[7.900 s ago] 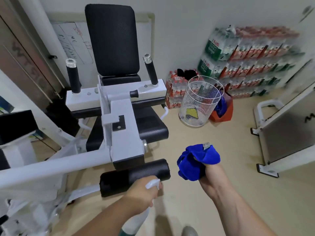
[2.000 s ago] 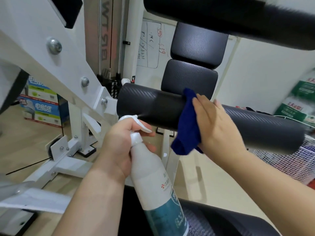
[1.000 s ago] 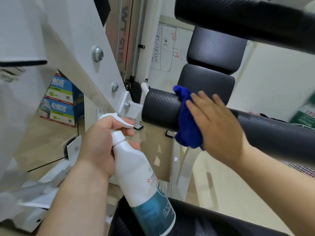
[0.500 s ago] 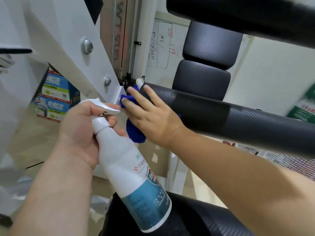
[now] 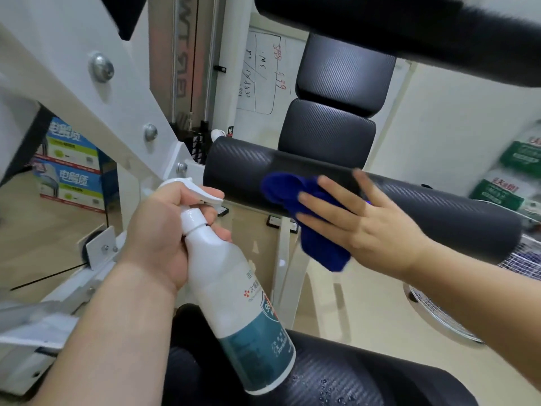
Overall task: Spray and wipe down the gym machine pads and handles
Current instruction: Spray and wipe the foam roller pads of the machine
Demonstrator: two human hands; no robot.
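As our right hand lies flat with fingers straight and spread, we press the blue cloth against the near face of the black roller pad. The cloth is bunched on the pad ahead of the fingertips, and a loose tail hangs below the palm. Contact is left of the pad's middle. The pad runs left to right, and its left end meets the white frame.

Our left hand grips the neck of the spray bottle, fingers curled round it below the trigger. The bottle is tilted, nozzle up and pointing right at the roller pad's left end, close to it but not touching. The body is white with a teal label band at the base.

Near edge: a second black pad below the bottle, with water droplets on it.

Far side: two black back pads stacked behind the roller, and a whiteboard with handwriting to their left. Another black roller crosses the top of the view, blurred.

Left: blue and white boxes stacked on the floor behind the frame. Right: a white wire basket partly hidden by the roller pad, with green-labelled packs further back, blurred.
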